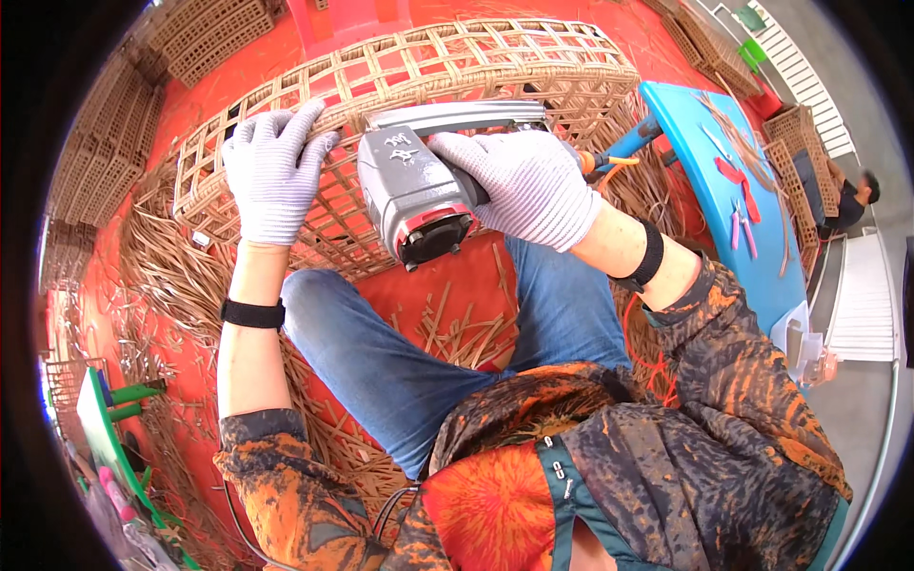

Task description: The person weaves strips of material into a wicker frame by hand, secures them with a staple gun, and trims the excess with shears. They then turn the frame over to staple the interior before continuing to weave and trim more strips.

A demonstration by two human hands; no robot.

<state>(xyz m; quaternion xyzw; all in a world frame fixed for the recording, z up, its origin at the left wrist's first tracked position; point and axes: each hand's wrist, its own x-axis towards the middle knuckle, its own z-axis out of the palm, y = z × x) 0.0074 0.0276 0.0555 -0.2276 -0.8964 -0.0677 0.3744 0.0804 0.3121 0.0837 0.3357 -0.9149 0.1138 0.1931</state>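
A wide, open-lattice woven basket (533, 74) lies in front of my knees, its long braided edge running across the view. My left hand (271, 176), in a pale striped glove, is curled over the basket's left part, the thumb apart from the fingers. In my gloved right hand (533, 186) is a grey and black staple gun (409, 186), gripped by its handle. Its long metal magazine (457, 115) lies against the basket's braided edge. An orange hose fitting (592, 162) shows beyond my right hand. The gun's nose is hard to make out.
On my right stands a blue stool (709, 176) with pliers (743, 228), a red-handled tool (738, 186) and strips. Loose brown strips (181, 257) litter the red floor. Stacked baskets (105, 143) stand far left; a green stool (109, 447) is lower left. Another person (843, 205) sits far right.
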